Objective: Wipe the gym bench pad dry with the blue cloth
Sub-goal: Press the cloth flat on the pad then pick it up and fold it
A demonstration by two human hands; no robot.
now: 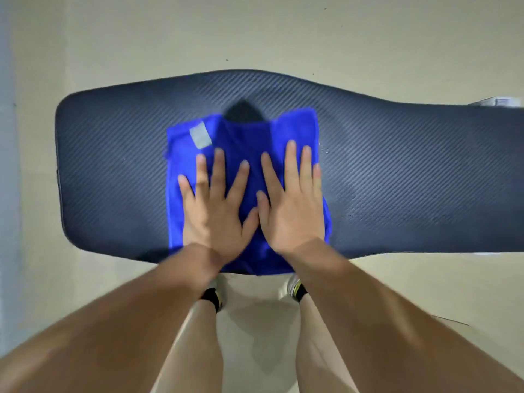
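A dark ribbed gym bench pad (397, 171) runs left to right across the view. A blue cloth (249, 140) with a grey label near its far left corner lies spread over the pad's middle, its near edge hanging over the pad's front side. My left hand (217, 205) and my right hand (292, 202) press flat on the cloth side by side, fingers straight and spread, thumbs nearly touching. A dark patch of pad shows in a notch at the cloth's far edge.
Pale beige floor (255, 32) surrounds the bench. My legs and feet (215, 293) in dark socks and light shoes stand right below the pad's front edge. A white part (496, 102) shows at the pad's far right end.
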